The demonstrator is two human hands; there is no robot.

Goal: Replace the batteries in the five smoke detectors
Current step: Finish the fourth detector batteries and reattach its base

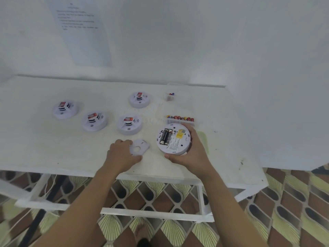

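My right hand (191, 154) grips a white smoke detector (173, 139) turned back-up near the table's front edge; two black batteries (166, 136) sit in its open compartment beside a yellow label. To its left my left hand (122, 154) holds the detached white mounting plate (139, 147) flat on the table. Several more smoke detectors stand face-up: one at the far left (65, 110), one beside it (94, 121), one in the middle (129, 123) and one further back (139, 99).
A clear tray of several red and gold batteries (179, 120) lies just behind the held detector. A small clear container (170, 96) with a few batteries stands further back. The white table (53, 148) meets a white wall with a printed sheet (80, 31). Patterned floor lies below.
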